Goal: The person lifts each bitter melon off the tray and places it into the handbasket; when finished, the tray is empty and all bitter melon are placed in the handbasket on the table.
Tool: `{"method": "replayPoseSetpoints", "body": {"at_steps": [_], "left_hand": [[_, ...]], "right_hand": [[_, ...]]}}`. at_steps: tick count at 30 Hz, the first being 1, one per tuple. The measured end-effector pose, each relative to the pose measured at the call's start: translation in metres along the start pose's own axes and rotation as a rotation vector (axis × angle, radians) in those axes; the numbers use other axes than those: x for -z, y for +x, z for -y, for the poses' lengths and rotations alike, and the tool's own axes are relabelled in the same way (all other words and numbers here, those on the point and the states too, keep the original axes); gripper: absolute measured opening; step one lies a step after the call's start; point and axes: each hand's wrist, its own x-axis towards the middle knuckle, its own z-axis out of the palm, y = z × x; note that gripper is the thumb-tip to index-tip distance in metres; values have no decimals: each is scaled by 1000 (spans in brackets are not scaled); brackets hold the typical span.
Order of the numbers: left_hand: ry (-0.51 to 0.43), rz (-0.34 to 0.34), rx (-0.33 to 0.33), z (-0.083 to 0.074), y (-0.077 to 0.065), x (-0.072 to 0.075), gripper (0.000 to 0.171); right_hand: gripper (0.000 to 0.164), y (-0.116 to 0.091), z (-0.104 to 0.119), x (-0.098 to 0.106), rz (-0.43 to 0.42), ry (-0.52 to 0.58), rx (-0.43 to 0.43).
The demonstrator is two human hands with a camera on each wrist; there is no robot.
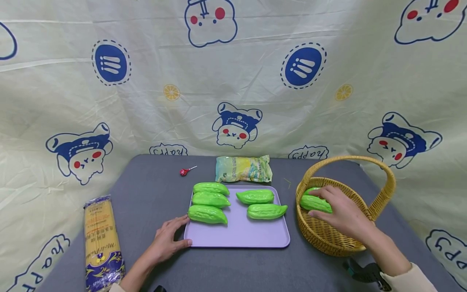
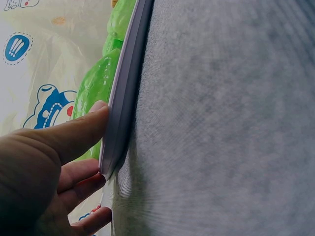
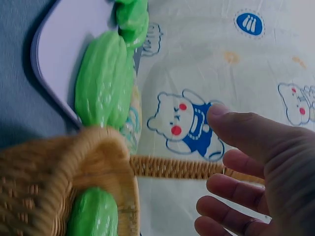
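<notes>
My left hand (image 1: 168, 238) rests against the left edge and front corner of a lilac tray (image 1: 237, 239). In the left wrist view the thumb (image 2: 86, 125) and fingertips touch its rim. Three green bitter melons (image 1: 208, 214) lie in a column on the tray's left side. Two more bitter melons (image 1: 267, 211) lie on the right side. Over the wicker basket (image 1: 321, 239), my right hand (image 1: 343, 211) reaches in above bitter melons (image 1: 315, 203). The right wrist view shows its fingers (image 3: 236, 189) spread and holding nothing, apart from the bitter melon (image 3: 93, 216) inside.
A green-yellow packet (image 1: 243, 169) lies behind the tray, with a red lollipop (image 1: 185, 172) to its left. A long yellow and blue package (image 1: 103, 243) is at the table's left edge. The basket's handle (image 1: 381, 174) arches up. A patterned cloth (image 1: 237, 73) hangs behind.
</notes>
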Motion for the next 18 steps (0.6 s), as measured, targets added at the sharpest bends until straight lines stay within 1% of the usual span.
{"method": "replayPoseSetpoints", "body": {"at_steps": [7,14,16,18], "left_hand": [[1,2,1,-1,0,0,65],[5,4,4,-1,0,0,65],[5,5,5,-1,0,0,65],[4,7,7,-1,0,0,65]], "right_hand": [[43,0,19,-12,-46,18,63],[47,3,32,-30,-127,-4,186],[48,4,36,-36,-139,1,215],[48,4,39,-42,-140,15,225]]}}
